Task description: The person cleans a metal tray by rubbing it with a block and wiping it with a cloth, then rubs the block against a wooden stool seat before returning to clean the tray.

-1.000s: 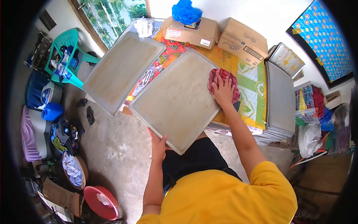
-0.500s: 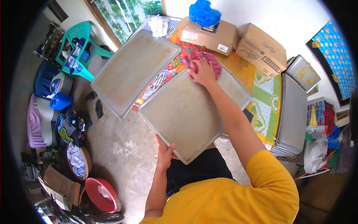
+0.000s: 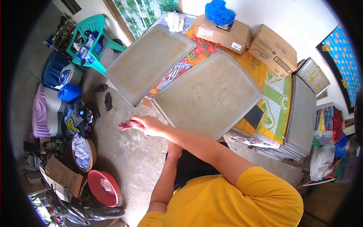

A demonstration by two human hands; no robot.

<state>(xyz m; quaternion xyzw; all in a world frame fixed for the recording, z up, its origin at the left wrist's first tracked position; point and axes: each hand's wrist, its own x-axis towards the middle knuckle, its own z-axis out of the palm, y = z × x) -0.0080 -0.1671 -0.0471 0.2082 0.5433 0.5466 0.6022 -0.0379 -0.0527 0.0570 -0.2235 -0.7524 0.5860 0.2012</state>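
Observation:
A grey metal tray (image 3: pixel 208 94) lies tilted over the near edge of the cloth-covered table. My right hand (image 3: pixel 148 125) is closed on a bunched pink-red cloth (image 3: pixel 129 125), which hangs over the floor to the left of the tray's near corner. Below my right forearm, my left hand (image 3: pixel 174 148) is at the tray's near edge, its fingers hidden behind the other arm. Another grey tray (image 3: pixel 151 64) rests at the left, touched by neither hand.
Cardboard boxes (image 3: pixel 273 51) stand at the table's back, one under a blue plastic bag (image 3: pixel 220 12). Stacked trays (image 3: pixel 300 113) are on the right. At the left are a green chair (image 3: pixel 90 41) and a red basin (image 3: pixel 103 189).
My right hand has moved with the cloth from the tray's far corner to beyond its near left side, crossing over my left hand. The view has shifted slightly.

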